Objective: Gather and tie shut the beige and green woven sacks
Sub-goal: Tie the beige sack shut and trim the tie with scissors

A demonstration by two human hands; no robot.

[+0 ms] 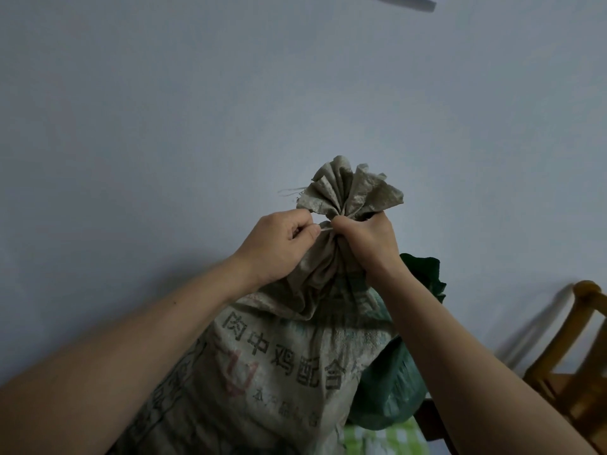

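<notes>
Presently, the gathered neck of the beige sack [279, 372] is gripped by the curled fingers of the right hand [368, 244], a thin string [325, 228] is pinched just beside them by the left hand [279, 247], and the green sack [391, 389] is seen below the right wrist.

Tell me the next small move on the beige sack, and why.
Probably pull the string taut with the left hand, which pinches it; the right hand already grips the bunched neck of the beige sack, so cinching seems next.
</notes>
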